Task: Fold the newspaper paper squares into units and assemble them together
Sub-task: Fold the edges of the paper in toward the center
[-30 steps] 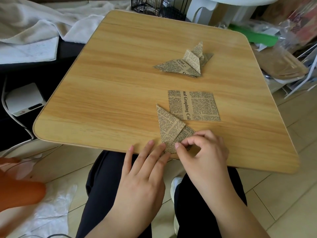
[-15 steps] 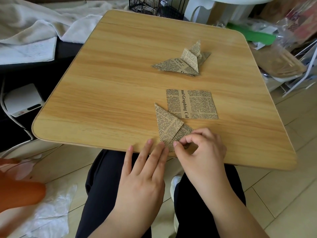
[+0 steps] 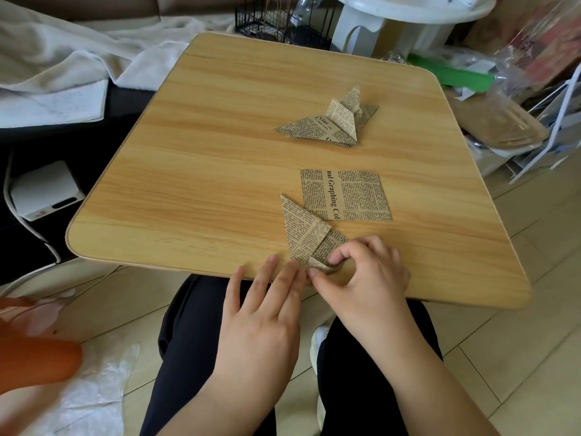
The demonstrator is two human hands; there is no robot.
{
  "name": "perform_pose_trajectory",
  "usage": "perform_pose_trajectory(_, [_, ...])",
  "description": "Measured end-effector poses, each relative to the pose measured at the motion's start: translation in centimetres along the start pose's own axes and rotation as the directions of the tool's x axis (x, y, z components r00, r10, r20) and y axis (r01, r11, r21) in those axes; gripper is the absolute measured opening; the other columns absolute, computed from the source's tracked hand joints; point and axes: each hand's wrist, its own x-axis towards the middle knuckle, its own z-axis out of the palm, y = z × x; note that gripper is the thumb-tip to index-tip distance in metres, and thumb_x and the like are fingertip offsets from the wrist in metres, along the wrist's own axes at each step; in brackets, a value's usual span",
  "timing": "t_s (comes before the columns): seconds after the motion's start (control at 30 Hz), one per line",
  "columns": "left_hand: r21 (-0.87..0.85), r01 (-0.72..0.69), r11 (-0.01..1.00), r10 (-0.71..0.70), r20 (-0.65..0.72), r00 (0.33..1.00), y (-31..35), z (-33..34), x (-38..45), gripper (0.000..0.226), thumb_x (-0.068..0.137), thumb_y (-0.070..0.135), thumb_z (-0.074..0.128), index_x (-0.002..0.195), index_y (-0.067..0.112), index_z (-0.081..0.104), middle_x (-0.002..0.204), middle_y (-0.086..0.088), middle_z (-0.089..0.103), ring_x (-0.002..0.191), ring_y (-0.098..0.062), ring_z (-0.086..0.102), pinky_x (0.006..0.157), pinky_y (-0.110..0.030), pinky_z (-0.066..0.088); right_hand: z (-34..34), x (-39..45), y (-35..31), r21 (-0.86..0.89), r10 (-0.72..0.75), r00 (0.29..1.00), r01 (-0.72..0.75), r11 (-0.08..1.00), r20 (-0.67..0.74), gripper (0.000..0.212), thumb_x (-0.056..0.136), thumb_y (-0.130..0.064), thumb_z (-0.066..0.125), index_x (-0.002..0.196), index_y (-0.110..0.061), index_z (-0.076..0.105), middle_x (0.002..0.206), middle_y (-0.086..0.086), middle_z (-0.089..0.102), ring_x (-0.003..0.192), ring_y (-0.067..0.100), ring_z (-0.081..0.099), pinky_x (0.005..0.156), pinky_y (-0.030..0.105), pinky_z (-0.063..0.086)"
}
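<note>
Newspaper paper, half-folded into a pointed unit (image 3: 306,234), lay at the near edge of the wooden worktop (image 3: 220,171), its tip aimed away from the person. The left hand (image 3: 267,306) lay flat with straight fingers, its fingertips pressing the unit's near left corner. The right hand (image 3: 367,278) was curled, thumb and forefinger pinching the unit's lower right flap and lifting it slightly off the surface. Just beyond the unit, touching or slightly under its edge, lay a flat unfolded newspaper square (image 3: 349,195). Farther back sat a cluster of finished folded units (image 3: 330,125), well apart from the hands.
</note>
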Motion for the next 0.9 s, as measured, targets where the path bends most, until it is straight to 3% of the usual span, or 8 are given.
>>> perform_pose_trajectory(0.17, [-0.038,-0.008,0.999,0.008,-0.009,1.000,-0.3,-0.3,0.2,0.043,0.082,0.010,0.040,0.116,0.012,0.066,0.125,0.000,0.062,0.123,-0.022,0.054,0.099,-0.051,0.035,-1.8,0.6,0.9,-0.003,0.043,0.997,-0.043,0.999,0.068,0.026,0.068,-0.044,0.076,0.078,-0.034,0.055,0.097,-0.017,0.048,0.096,0.006,0.031,0.087,0.026,0.017])
perform_pose_trajectory(0.27, [-0.128,0.016,0.992,-0.020,-0.028,0.999,-0.5,-0.5,0.6,0.039,0.080,0.015,0.042,0.108,0.016,0.069,0.120,0.004,0.064,0.120,-0.018,0.053,0.098,-0.049,0.034,-2.0,0.8,0.7,0.039,-0.069,0.996,0.067,0.997,0.048,0.022,0.070,-0.033,0.077,0.081,-0.029,0.058,0.094,-0.011,0.054,0.097,0.016,0.047,0.087,0.032,0.026])
perform_pose_trajectory(0.37, [-0.266,0.146,0.953,-0.163,-0.045,0.986,-0.5,-0.9,1.6,0.026,0.081,0.031,0.046,0.091,0.028,0.070,0.106,0.014,0.064,0.107,-0.010,0.050,0.097,-0.050,0.029,-1.6,0.3,-0.2,0.134,-0.238,0.971,0.232,0.964,0.030,0.011,0.071,-0.037,0.064,0.076,-0.027,0.064,0.086,-0.009,0.056,0.087,0.020,0.057,0.079,0.048,0.046])
perform_pose_trajectory(0.43, [-0.318,0.258,0.912,-0.279,-0.023,0.960,-0.4,-0.9,2.4,0.021,0.079,0.043,0.049,0.078,0.034,0.068,0.099,0.017,0.061,0.103,-0.010,0.046,0.095,-0.043,0.022,-1.1,0.0,-0.5,0.160,-0.235,0.971,0.226,0.961,0.038,0.016,0.070,-0.044,0.058,0.070,-0.029,0.064,0.084,-0.011,0.056,0.085,0.019,0.058,0.076,0.049,0.048])
perform_pose_trajectory(0.57, [-0.366,0.481,0.796,-0.494,0.066,0.867,0.0,-0.8,3.6,0.008,0.067,0.040,0.072,0.067,0.037,0.065,0.100,0.018,0.052,0.109,-0.011,0.034,0.089,-0.023,0.007,-0.8,0.1,-1.0,0.126,-0.081,0.995,0.072,0.989,0.063,0.013,0.063,-0.044,0.069,0.062,-0.034,0.061,0.084,-0.014,0.054,0.094,0.018,0.056,0.088,0.049,0.043])
perform_pose_trajectory(0.67, [-0.344,0.557,0.756,-0.548,0.133,0.826,0.4,-1.1,4.2,0.012,0.065,0.034,0.076,0.066,0.039,0.065,0.104,0.019,0.045,0.114,-0.011,0.031,0.096,-0.028,0.007,-1.3,0.5,-1.4,0.049,-0.005,0.988,-0.003,0.999,0.153,0.028,0.065,-0.040,0.078,0.055,-0.040,0.052,0.091,-0.015,0.050,0.104,0.012,0.047,0.097,0.040,0.033])
perform_pose_trajectory(0.77, [-0.328,0.580,0.746,-0.556,0.172,0.813,0.5,-1.4,4.4,0.013,0.066,0.035,0.075,0.066,0.041,0.063,0.106,0.020,0.042,0.117,-0.010,0.028,0.099,-0.029,0.006,-1.7,1.0,-1.6,0.018,0.011,0.979,-0.015,1.000,0.206,0.028,0.066,-0.042,0.077,0.056,-0.042,0.051,0.094,-0.016,0.048,0.108,0.010,0.042,0.092,0.031,0.023])
perform_pose_trajectory(0.9, [-0.275,0.594,0.756,-0.550,0.226,0.804,0.1,-1.9,4.7,0.017,0.068,0.041,0.073,0.063,0.046,0.057,0.108,0.022,0.038,0.117,-0.007,0.021,0.099,-0.029,0.006,-1.9,1.3,-1.2,0.037,0.004,0.968,-0.014,0.999,0.252,0.026,0.064,-0.045,0.079,0.057,-0.040,0.054,0.095,-0.016,0.049,0.107,0.009,0.040,0.090,0.029,0.019])
